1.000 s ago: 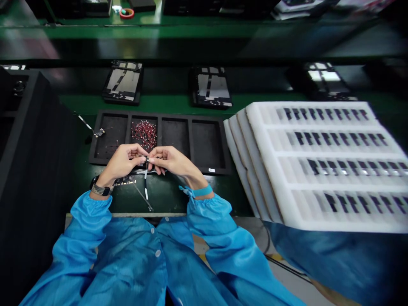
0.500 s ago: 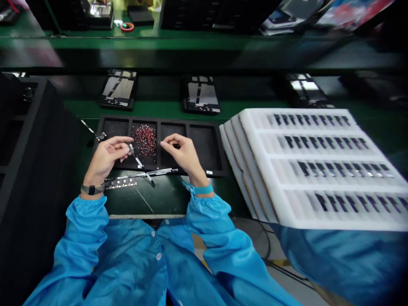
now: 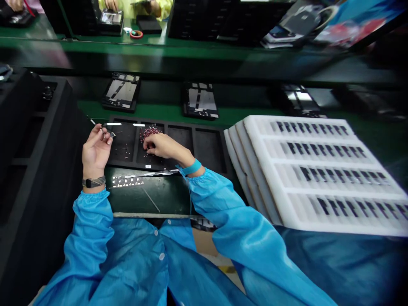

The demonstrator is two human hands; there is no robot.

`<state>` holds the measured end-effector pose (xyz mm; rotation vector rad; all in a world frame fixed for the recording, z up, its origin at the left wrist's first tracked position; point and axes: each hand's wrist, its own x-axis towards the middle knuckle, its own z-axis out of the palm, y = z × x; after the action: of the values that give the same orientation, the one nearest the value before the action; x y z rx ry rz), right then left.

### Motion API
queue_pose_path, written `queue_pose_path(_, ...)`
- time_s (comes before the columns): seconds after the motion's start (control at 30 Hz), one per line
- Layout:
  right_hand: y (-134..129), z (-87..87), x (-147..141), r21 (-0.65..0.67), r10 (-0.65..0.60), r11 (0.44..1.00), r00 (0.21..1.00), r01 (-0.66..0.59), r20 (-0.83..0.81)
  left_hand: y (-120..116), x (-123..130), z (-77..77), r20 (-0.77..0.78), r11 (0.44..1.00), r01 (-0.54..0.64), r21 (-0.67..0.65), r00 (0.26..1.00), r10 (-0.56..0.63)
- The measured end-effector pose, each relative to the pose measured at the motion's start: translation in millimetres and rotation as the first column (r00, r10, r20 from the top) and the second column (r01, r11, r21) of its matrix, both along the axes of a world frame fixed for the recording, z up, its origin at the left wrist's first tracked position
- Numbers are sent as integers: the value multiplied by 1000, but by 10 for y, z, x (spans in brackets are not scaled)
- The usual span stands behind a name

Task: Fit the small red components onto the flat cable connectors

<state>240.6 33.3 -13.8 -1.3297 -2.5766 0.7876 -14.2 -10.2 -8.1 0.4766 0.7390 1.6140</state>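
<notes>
My left hand (image 3: 97, 148) is raised at the left edge of the black compartment tray (image 3: 208, 171), palm up with fingers curled together. From its fingertips a thin flex cable (image 3: 113, 124) with white patches sticks out to the right over the tray. My right hand (image 3: 164, 146) reaches into the second compartment, its fingers bent and pinched at a heap of tiny red-and-silver parts (image 3: 149, 132). What lies between those fingertips is hidden. A few more tiny parts are scattered in the first compartment.
Nearer me lie a strip of small circuit boards (image 3: 127, 181) and a thin rod (image 3: 151, 199). White foam trays (image 3: 267, 178) with rows of dark pieces are stacked at right. Black foam boxes (image 3: 54, 161) stand at left. Phone-like units (image 3: 200, 100) sit behind; co-workers' hands (image 3: 111, 5) show beyond.
My left hand has drawn back left and turned palm up, and the cable now points right instead of down toward me. My right hand has moved left onto the heap of tiny parts.
</notes>
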Motion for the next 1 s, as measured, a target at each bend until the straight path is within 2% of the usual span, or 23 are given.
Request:
queue_pose_path(0.1, -66, -36, 35, -24, 77, 997, 997, -76, 16, 2, 33, -27, -32, 1000, 26, -13, 999, -26)
queue_pose_path(0.33, -78, -102, 20, -3, 50, 999, 998, -50, 48, -13, 86, -28, -29, 999, 42, -19, 999, -43)
queue_pose_path(0.47, -58, -122, 30, 44, 0, 999, 991, 6, -131, -18, 86, -41, -47, 999, 46, -24, 998, -47)
queue_pose_path(0.57, -81, -145, 57, 64, -98, 990, 942, 125, -322, -19, 99, -56, -83, 998, 55, -23, 995, -57)
queue_pose_path(0.67, -117, -188, 68, 15, -214, 970, 877, 244, -431, -15, 115, -72, -114, 998, 54, -14, 992, -55)
queue_pose_path(0.77, -157, -230, 77, -51, -279, 955, 822, 293, -497, -8, 120, -84, -142, 999, 52, -16, 988, -54)
queue_pose_path(1.0, -317, -230, 158, -229, -322, 946, 752, 230, -575, -14, 138, -78, -134, 999, 46, -8, 990, -47)
